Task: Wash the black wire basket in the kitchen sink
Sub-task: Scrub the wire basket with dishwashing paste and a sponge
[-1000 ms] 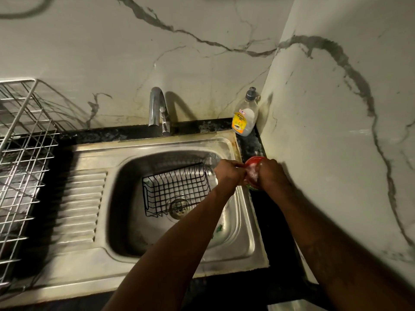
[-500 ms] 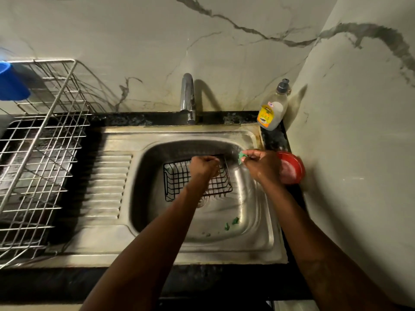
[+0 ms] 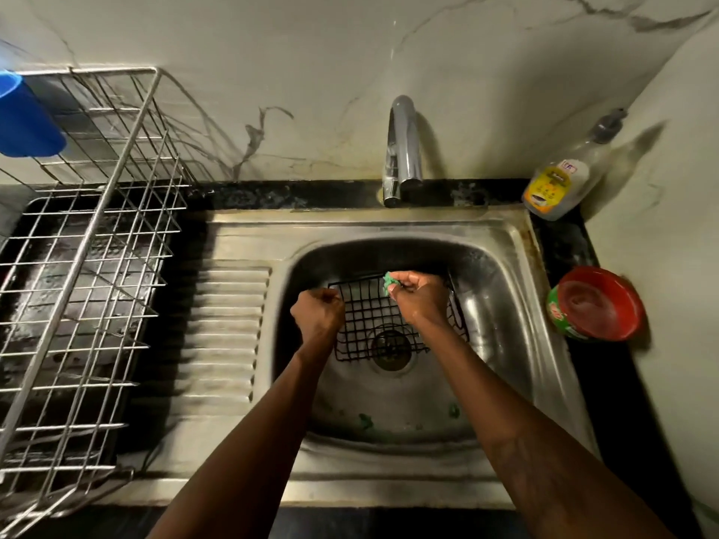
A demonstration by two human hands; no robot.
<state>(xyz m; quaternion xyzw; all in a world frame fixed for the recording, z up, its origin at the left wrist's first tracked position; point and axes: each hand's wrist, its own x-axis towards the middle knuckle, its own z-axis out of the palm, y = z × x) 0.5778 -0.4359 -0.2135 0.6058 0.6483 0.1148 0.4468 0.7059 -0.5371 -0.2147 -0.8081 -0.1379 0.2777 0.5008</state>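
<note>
Left hand (image 3: 317, 313) curled around left rim of black wire basket (image 3: 383, 324). Right hand (image 3: 418, 295) pinches small green scrubber (image 3: 390, 281) at basket's far edge. Basket sits in sink (image 3: 502, 305) bowl over the drain (image 3: 391, 346). Tap (image 3: 402, 145) behind. Soap bottle (image 3: 560, 180), red tub (image 3: 597, 303) on worktop right; wire rack (image 3: 97, 243) left.

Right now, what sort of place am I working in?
Most likely a home kitchen, at the washing-up corner: a steel sink with a tap, a soap bottle by the wall, and a wire rack beside it.
</note>
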